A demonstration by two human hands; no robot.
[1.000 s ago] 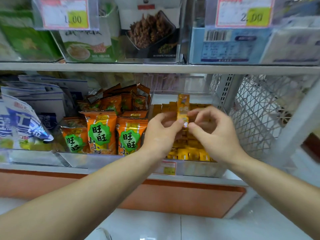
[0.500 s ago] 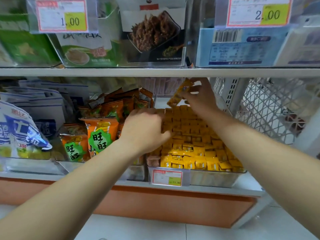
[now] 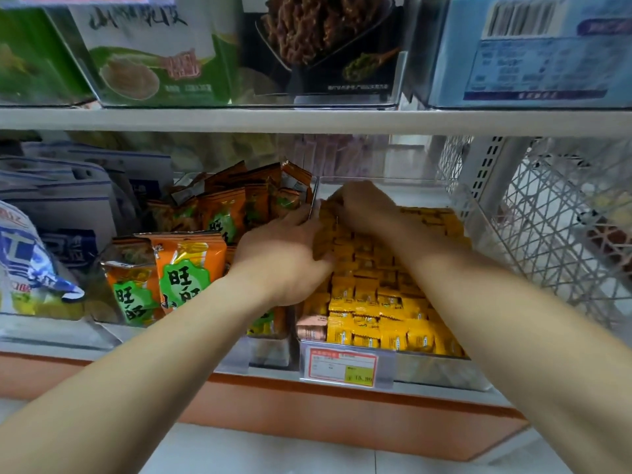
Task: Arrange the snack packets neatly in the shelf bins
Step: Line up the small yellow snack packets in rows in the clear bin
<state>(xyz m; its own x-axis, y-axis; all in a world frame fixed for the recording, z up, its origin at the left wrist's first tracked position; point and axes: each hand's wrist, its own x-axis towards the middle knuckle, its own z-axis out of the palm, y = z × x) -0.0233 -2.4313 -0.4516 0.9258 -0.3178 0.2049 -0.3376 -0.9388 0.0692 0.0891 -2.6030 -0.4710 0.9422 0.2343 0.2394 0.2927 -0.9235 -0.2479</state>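
Note:
A clear bin [image 3: 441, 371] on the lower shelf is packed with rows of several small yellow snack packets [image 3: 386, 302]. My right hand [image 3: 366, 206] reaches to the bin's back left corner, fingers curled down and pinching a yellow packet at the end of a row. Just in front of it, my left hand [image 3: 284, 258] lies on the left rows beside the bin's left wall, its fingers stretched flat against the packets. One pinkish-brown packet [image 3: 311, 330] sits in the front left corner.
Orange and green snack bags [image 3: 184, 271] fill the bin to the left, with blue and white bags [image 3: 30, 265] beyond them. A price tag [image 3: 342, 366] hangs on the bin front. White wire mesh [image 3: 564, 234] closes the right side. The upper shelf [image 3: 307, 119] runs close overhead.
My right hand, which held a yellow packet raised near the bin's back, has dropped to the back left rows. The left hand slid forward onto the packets. The view moved closer.

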